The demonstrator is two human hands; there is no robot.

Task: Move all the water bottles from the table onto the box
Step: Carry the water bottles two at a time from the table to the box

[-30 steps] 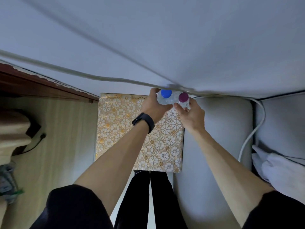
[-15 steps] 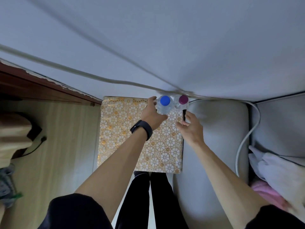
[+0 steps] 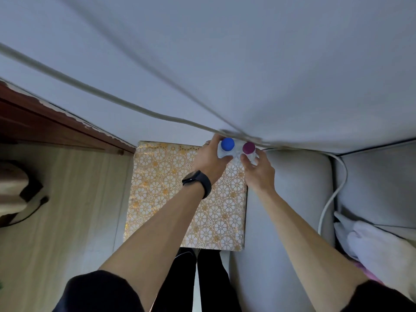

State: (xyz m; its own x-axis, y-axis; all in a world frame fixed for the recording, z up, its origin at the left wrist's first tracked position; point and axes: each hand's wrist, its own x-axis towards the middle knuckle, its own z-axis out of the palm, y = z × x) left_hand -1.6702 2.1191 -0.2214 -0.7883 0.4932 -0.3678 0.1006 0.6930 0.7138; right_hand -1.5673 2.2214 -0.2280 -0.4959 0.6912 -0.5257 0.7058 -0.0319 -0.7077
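While your left grip (image 3: 209, 162) wraps the blue-capped bottle (image 3: 227, 144) and your right grip (image 3: 258, 168) the purple-capped bottle (image 3: 248, 147), hold mid-body: thin walls likely crush.

The square table (image 3: 171, 199), covered in a white cloth printed with gold flower rings, stands on a pale wood-grain floor (image 3: 67, 210), its far edge against the grey wall (image 3: 247, 64). At its far right corner two clear plastic water bottles are upright and close together: the blue-capped bottle (image 3: 227, 145) on the left and the purple-capped bottle (image 3: 248, 147) on the right. Whether their bases rest on the cloth cannot be told. The table's right edge lies just beside a smooth pale grey surface (image 3: 292, 188), and a white cable (image 3: 333, 194) runs along that surface's right side.
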